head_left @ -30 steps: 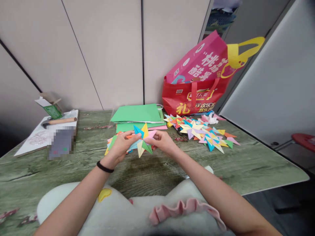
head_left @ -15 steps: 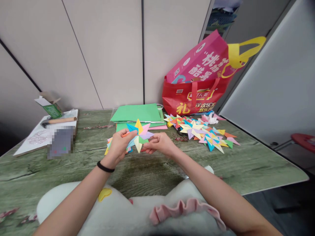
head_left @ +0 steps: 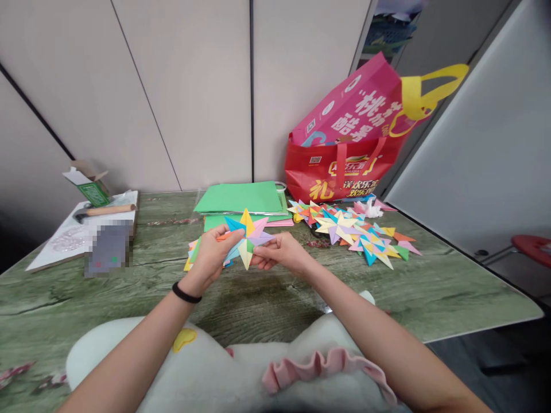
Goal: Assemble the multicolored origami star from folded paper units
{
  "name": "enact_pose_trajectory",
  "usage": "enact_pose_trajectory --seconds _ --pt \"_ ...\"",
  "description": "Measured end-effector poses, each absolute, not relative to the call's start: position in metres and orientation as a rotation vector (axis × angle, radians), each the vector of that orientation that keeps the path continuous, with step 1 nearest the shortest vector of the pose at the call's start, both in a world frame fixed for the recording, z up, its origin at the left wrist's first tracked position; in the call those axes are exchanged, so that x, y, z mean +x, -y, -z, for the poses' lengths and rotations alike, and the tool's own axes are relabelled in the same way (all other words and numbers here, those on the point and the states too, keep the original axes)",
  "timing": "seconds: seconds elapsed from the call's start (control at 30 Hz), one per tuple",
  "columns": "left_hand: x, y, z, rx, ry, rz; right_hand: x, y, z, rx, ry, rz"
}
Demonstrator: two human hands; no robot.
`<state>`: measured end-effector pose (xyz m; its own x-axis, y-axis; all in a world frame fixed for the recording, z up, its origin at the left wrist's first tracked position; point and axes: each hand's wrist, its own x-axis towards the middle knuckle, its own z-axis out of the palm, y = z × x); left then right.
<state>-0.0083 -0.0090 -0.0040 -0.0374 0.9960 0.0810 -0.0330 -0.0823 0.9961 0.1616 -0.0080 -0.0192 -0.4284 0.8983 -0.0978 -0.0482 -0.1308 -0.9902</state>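
Both my hands hold one multicoloured folded paper star above the green wood-grain table. My left hand, with a black band on its wrist, pinches the star's left side. My right hand pinches its right side near a pink point. Under the star lie several loose folded paper pieces. A stack of green and pink paper sheets lies just behind the star.
A pile of finished paper stars lies to the right. Behind it stand a red bag and a pink bag. At the left lie a board, a hammer and a small green box. A plush toy rests on my lap.
The star has turned in my hands and sits a little higher and further left than a second ago. Both hands have kept their grip on it.
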Motion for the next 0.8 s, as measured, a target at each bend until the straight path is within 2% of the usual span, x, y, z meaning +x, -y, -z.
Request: enact_pose_trajectory --seconds 0.8 --pt "-0.0074 0.0107 0.0035 1.22 -1.166 -1.249 0.1593 0.0112 0.0163 -1.044 1.478 -1.527"
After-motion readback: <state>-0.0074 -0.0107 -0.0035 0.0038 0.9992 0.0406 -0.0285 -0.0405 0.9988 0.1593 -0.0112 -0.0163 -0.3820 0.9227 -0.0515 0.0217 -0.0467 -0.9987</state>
